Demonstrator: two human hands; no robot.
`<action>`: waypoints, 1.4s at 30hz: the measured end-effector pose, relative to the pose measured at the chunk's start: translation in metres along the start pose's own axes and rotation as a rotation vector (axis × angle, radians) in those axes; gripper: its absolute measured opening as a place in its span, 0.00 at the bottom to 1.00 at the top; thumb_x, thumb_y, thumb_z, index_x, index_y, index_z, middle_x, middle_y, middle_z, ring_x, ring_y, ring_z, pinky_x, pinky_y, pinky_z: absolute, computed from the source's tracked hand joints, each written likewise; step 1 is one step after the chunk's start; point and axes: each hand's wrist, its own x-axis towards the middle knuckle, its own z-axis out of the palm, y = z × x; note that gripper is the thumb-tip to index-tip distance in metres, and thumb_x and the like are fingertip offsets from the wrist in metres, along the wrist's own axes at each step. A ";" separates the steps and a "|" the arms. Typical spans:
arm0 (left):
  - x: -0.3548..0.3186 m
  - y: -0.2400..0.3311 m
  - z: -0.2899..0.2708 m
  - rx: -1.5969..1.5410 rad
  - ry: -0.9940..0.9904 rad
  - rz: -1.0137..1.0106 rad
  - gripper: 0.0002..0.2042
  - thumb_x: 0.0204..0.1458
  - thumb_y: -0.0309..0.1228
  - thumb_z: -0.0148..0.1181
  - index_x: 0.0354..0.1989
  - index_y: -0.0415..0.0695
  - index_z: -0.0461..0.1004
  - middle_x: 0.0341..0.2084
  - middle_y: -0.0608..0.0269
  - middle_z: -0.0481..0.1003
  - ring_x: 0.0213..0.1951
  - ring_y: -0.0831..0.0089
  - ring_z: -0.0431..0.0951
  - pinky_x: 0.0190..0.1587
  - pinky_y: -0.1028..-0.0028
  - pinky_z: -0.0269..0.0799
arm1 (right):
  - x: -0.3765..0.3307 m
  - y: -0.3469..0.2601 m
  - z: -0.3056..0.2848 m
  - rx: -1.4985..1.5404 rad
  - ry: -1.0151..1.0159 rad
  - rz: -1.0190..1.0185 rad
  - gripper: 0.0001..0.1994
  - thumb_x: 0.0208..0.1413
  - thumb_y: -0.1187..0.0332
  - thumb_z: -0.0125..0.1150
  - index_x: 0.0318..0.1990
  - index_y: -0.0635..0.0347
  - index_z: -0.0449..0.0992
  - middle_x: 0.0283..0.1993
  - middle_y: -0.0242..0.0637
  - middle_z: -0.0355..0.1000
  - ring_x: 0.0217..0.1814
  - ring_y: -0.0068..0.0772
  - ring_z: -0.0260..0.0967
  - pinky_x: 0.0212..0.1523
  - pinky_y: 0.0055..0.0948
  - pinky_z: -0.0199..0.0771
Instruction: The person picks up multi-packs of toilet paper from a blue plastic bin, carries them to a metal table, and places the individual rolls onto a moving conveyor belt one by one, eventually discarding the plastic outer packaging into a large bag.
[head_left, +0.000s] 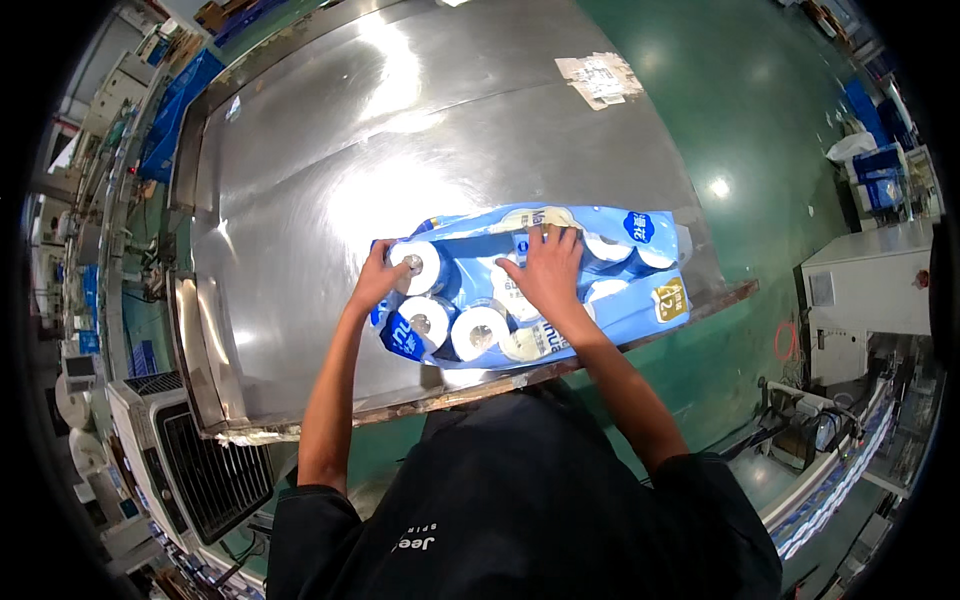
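Note:
A blue plastic bag (630, 285) of toilet rolls lies on the metal table, its side toward me gaping open. White toilet rolls show inside; one roll (478, 333) sits at the near edge and another (425, 320) beside it. At the bag's left end, my left hand (378, 277) is closed on the upper left roll (418, 268), thumb by its core and fingers at the film edge. My right hand (548, 272) rests over the bag's middle, fingers stretched and thumb apart. What lies beneath its palm is hidden.
The metal table (290, 190) has a raised rim at left and a worn near edge. A torn label patch (600, 80) sticks to its far right. A slatted machine (205, 450) stands at lower left, a white cabinet (865, 290) at right. Blue crates (185, 110) are at far left.

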 end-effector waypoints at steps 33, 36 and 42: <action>-0.039 0.048 0.000 1.040 -0.357 0.774 0.22 0.36 0.38 0.75 0.45 0.52 0.85 0.48 0.54 0.72 0.55 0.57 0.70 0.56 0.61 0.68 | -0.025 -0.054 -0.019 -0.068 -0.268 -0.765 0.11 0.42 0.60 0.65 0.24 0.59 0.83 0.41 0.50 0.72 0.51 0.48 0.66 0.51 0.39 0.66; -0.039 0.054 0.003 1.057 -0.365 0.767 0.23 0.36 0.39 0.74 0.46 0.52 0.85 0.48 0.54 0.72 0.55 0.57 0.70 0.56 0.62 0.68 | -0.024 -0.049 -0.021 -0.124 -0.293 -0.718 0.15 0.47 0.58 0.63 0.30 0.62 0.85 0.44 0.52 0.74 0.53 0.50 0.67 0.52 0.41 0.65; -0.048 0.050 0.007 1.041 -0.286 0.816 0.21 0.38 0.40 0.72 0.44 0.52 0.83 0.48 0.50 0.71 0.56 0.53 0.70 0.54 0.59 0.66 | -0.070 -0.068 -0.023 -0.356 -0.222 -0.711 0.31 0.55 0.50 0.56 0.48 0.79 0.77 0.62 0.73 0.66 0.67 0.67 0.62 0.66 0.51 0.60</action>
